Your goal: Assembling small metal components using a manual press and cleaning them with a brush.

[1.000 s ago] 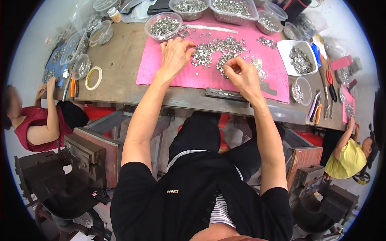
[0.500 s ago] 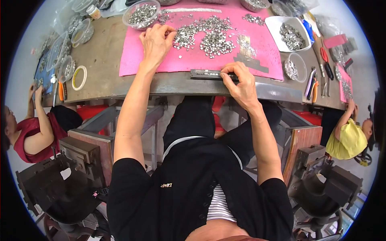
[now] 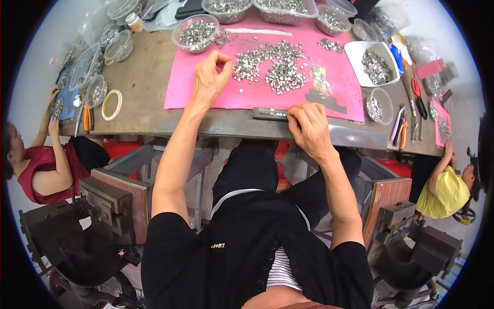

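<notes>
A long workbench [image 3: 149, 72] carries everything, and a pink mat [image 3: 339, 82] covers the middle of it, reaching from the far edge almost to the near edge. A loose heap of small silver metal pieces [image 3: 272, 64] lies on the centre of the mat. Along the far edge stand clear plastic tubs [image 3: 195, 32] filled with the same pieces, and a white tray [image 3: 373, 64] of them sits toward the right end. A dark narrow bar [image 3: 270, 114] lies along the near edge of the mat. The right hand [image 3: 309, 129] rests at the near edge with its fingers curled down onto the bar's right end. The left hand [image 3: 211, 77] is raised over the mat's left part, thumb and forefinger pinched together; whether a piece sits between them cannot be told. A roll of tape [image 3: 112, 104] lies near the left end.
</notes>
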`<act>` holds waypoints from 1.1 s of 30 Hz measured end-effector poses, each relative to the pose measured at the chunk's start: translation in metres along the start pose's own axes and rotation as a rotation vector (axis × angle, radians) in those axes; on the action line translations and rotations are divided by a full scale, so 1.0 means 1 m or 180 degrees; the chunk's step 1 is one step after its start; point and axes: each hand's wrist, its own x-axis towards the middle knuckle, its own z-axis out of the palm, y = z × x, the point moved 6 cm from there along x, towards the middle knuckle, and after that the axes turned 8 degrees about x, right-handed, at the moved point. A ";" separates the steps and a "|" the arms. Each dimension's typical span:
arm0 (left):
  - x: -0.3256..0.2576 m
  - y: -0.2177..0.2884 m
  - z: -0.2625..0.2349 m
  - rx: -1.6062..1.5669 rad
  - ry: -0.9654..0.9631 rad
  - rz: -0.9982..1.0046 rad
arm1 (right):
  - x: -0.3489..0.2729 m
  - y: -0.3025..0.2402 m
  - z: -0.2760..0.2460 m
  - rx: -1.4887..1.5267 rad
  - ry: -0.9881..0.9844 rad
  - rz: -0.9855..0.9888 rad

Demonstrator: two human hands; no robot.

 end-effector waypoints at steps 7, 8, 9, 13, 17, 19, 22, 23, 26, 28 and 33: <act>-0.032 0.026 0.008 0.0091 -0.0742 0.0655 | 0.021 0.023 -0.007 0.0351 -0.0858 0.0172; -0.037 0.031 0.014 -0.0004 -0.0799 0.0694 | 0.030 0.029 -0.004 0.0395 -0.0677 0.0200; -0.041 0.034 0.016 0.0220 -0.0725 0.0858 | 0.042 0.036 0.001 0.0435 -0.0498 0.0217; -0.045 0.034 0.019 0.0679 -0.0598 0.1219 | 0.087 0.075 0.034 0.0749 -0.0235 0.0696; -0.048 0.039 0.017 0.1003 -0.0551 0.1336 | 0.110 0.094 0.070 0.0240 -0.0345 0.0366; -0.048 0.045 0.017 0.1058 -0.0527 0.1326 | 0.113 0.096 0.079 0.0201 -0.0339 0.0355; -0.050 0.044 0.019 0.1091 -0.0475 0.1270 | 0.118 0.096 0.085 0.0220 -0.0433 0.0425; -0.049 0.043 0.020 0.1048 -0.0461 0.1247 | 0.119 0.097 0.087 0.0256 -0.0523 0.0528; -0.049 0.039 0.019 0.0882 -0.0555 0.1220 | 0.119 0.096 0.090 0.0253 -0.0376 0.0350; -0.051 0.037 0.019 0.0854 -0.0598 0.1185 | 0.118 0.096 0.086 0.0441 -0.0407 0.0488; -0.050 0.036 0.024 0.0963 -0.0776 0.1167 | 0.118 0.089 0.064 0.1049 -0.0216 0.0865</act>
